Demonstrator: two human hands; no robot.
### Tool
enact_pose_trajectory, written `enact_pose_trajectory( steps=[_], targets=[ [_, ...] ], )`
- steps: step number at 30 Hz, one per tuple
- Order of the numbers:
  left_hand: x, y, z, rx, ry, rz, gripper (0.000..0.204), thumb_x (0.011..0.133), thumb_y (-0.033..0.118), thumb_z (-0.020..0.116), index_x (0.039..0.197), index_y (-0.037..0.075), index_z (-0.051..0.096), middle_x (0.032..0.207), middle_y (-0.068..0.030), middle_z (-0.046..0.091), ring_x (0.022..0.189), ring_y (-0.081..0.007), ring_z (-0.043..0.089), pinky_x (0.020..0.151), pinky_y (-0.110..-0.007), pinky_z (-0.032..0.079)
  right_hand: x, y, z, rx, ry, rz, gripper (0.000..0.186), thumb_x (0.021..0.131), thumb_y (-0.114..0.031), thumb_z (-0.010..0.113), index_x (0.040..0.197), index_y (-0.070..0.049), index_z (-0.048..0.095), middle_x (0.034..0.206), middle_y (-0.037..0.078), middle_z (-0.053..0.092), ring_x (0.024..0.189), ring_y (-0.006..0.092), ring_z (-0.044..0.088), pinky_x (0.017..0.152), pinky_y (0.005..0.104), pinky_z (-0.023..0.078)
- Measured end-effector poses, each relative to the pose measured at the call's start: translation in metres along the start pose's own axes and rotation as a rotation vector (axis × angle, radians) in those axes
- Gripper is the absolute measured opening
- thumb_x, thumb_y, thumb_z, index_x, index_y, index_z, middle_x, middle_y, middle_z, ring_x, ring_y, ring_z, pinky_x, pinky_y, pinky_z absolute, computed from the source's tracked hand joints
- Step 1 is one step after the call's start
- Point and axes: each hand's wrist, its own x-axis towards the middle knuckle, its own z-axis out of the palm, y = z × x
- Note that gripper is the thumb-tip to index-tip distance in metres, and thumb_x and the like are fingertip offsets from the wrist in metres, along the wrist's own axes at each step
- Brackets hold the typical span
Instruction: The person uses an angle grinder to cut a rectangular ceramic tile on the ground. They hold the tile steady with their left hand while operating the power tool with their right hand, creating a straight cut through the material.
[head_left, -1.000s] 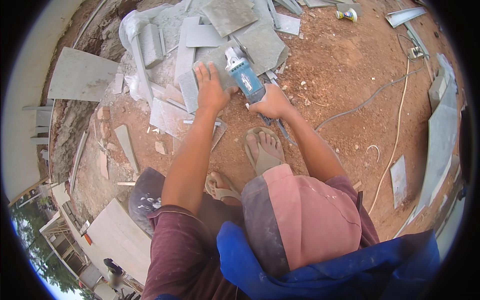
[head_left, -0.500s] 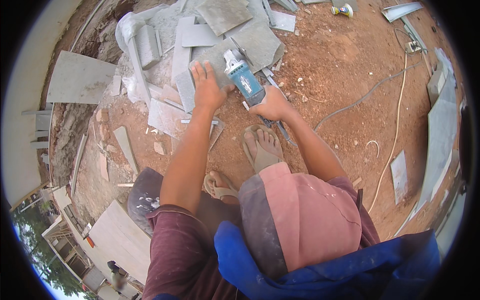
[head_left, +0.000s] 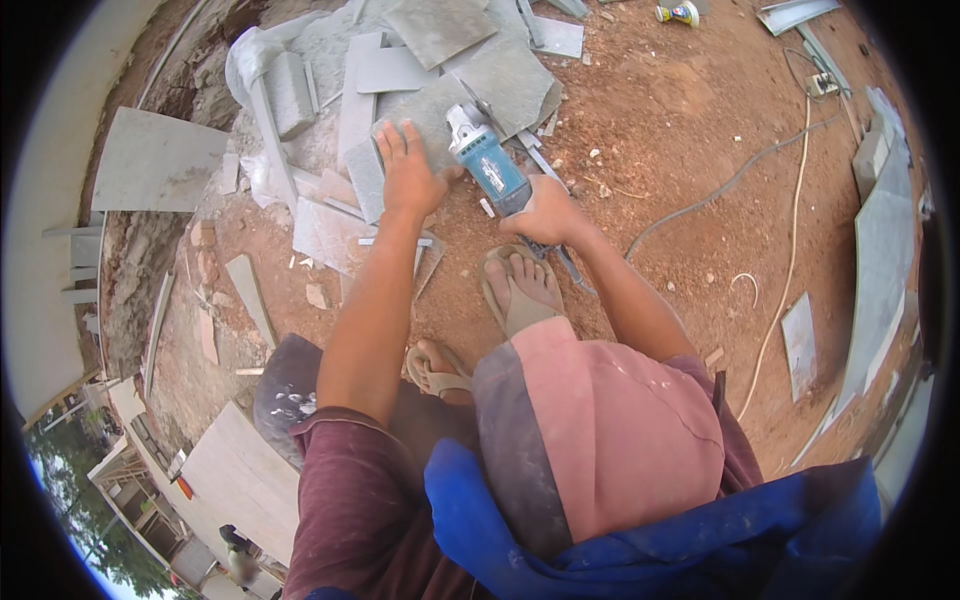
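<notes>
My right hand (head_left: 548, 212) is closed around the rear body of a blue angle grinder (head_left: 492, 168). The grinder's silver head points away from me, and its cutting disc (head_left: 480, 98) stands on edge over the grey stone slabs. Whether the disc touches stone I cannot tell. Left of the grinder, my left hand (head_left: 412, 182) lies with fingers stretched out on a light grey slab (head_left: 366, 178), holding nothing. The thumb points toward the grinder, apart from it.
More slabs (head_left: 440, 30) are piled at the far side beside a plastic-wrapped block (head_left: 290, 95). A grey cable (head_left: 735, 175) and a pale cable (head_left: 795, 230) cross the reddish dirt at right. Large sheets (head_left: 880, 260) stand at the right edge. My sandalled foot (head_left: 525, 285) is close behind the grinder.
The whole view has shifted slightly. My hands and the grinder keep nearly the same places relative to the slabs.
</notes>
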Motion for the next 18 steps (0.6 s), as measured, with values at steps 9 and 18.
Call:
enact_pose_trajectory(
  steps=[9, 18],
  targets=[
    [0.0, 0.001, 0.0, 0.009, 0.003, 0.0, 0.12, 0.083, 0.046, 0.089, 0.167, -0.004, 0.019, 0.174, -0.0348, 0.008, 0.163, -0.0471, 0.006, 0.132, -0.045, 0.021, -0.007, 0.0, -0.003, -0.04, -0.01, 0.055, 0.044, 0.061, -0.031, 0.085, 0.088, 0.001, 0.071, 0.088, 0.021, 0.074, 0.082, 0.0346, 0.071, 0.079, 0.0416, 0.056],
    [0.0, 0.0, 0.0, 0.007, 0.012, 0.003, 0.118, 0.083, 0.041, 0.089, 0.167, -0.005, 0.02, 0.173, -0.0362, 0.009, 0.163, -0.0482, 0.006, 0.131, -0.046, 0.022, -0.018, 0.007, 0.0, -0.051, 0.028, 0.023, 0.042, 0.061, -0.03, 0.085, 0.086, 0.0, 0.07, 0.086, 0.019, 0.074, 0.081, 0.0323, 0.071, 0.077, 0.041, 0.056]
  ],
)
